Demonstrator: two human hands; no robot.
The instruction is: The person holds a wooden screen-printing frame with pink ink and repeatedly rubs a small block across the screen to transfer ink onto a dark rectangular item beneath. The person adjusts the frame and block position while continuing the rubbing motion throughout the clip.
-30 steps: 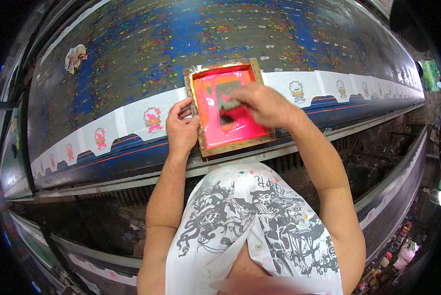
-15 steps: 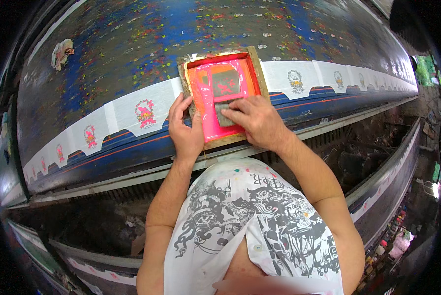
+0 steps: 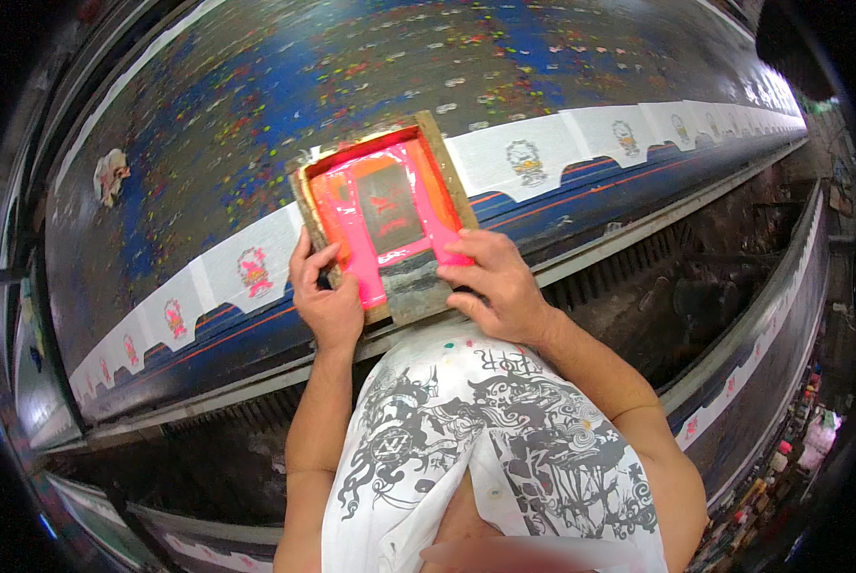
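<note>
We count one wooden frame (image 3: 445, 172) with pink ink (image 3: 365, 272) on the desk (image 3: 371, 67), and one grey scraper (image 3: 415, 290) at its near end. Our left hand (image 3: 331, 307), fingers slightly apart, touches the frame's left side; whether it clamps, we cannot tell. Our right hand (image 3: 501, 288) pinches the scraper between fingers and thumb.

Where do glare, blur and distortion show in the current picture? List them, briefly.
In the head view, the pink ink throws back white highlights; in the head view, glare washes out the far right end of the table; in the head view, the table's front edge bows and the picture's rim falls to black; in the head view, a smooth blurred patch crosses the bottom.
</note>
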